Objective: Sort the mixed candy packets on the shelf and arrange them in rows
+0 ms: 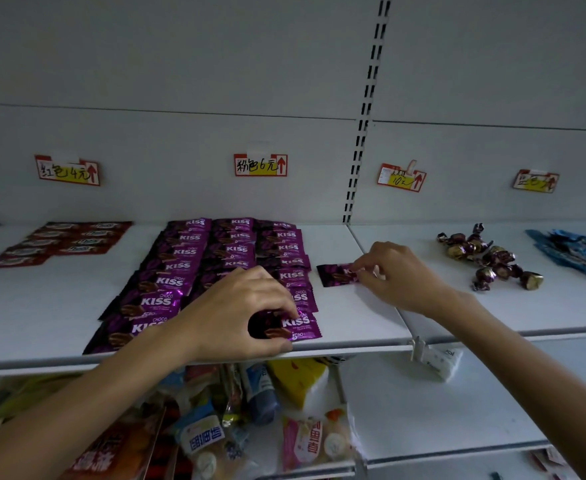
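Purple packets [194, 258] pinched by both hands' fingers [360, 268]

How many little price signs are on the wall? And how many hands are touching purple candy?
Price signs: 4
Hands, left and right, each pinching a purple packet: 2
Total: 6
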